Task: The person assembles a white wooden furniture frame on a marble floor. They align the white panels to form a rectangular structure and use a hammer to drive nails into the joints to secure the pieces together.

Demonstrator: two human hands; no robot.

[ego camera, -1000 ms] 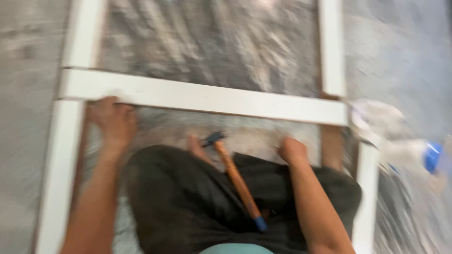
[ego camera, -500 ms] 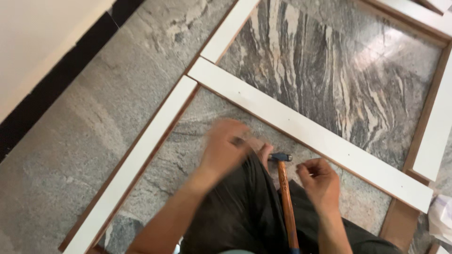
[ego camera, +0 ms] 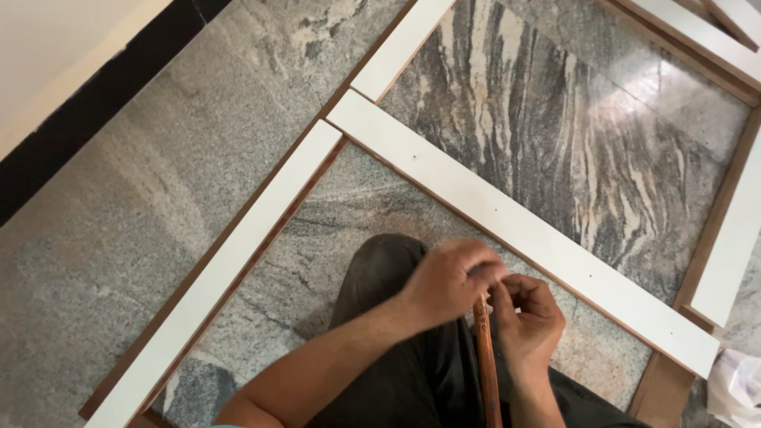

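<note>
Left hand (ego camera: 450,279): curled over the top of the hammer (ego camera: 485,361), covering its head; the fingers (ego camera: 476,257) are bent together, but whether they clamp the head or pinch something small I cannot tell.
Right hand (ego camera: 529,317): just right of the left hand and touching it, fingers (ego camera: 519,287) curled inward toward the same spot; what they hold, if anything, is hidden.
Hammer: brown wooden handle running straight down from under the fingers, between the two wrists, resting over the person's dark trousers (ego camera: 396,349); the head is hidden.
Crossbar (ego camera: 515,230): white board lying on the floor just beyond the fingers, running from upper left down to the right; a few small dark dots along it, perhaps nail marks or holes, too small to tell.
Side rail (ego camera: 238,261): white board with a brown edge, well left of the fingers, meeting the crossbar's end at a corner joint.
Other rails (ego camera: 733,230): more white boards off to the right and far side, closing the frame.
Floor (ego camera: 135,206): grey veined stone.
Progress: the frame pieces are laid out and butted together; neither hand touches the boards, and the hammer is not raised, so fixing seems paused while both hands busy themselves at the hammer's top.
Bag (ego camera: 737,384): white crumpled plastic, far right of the fingers.
</note>
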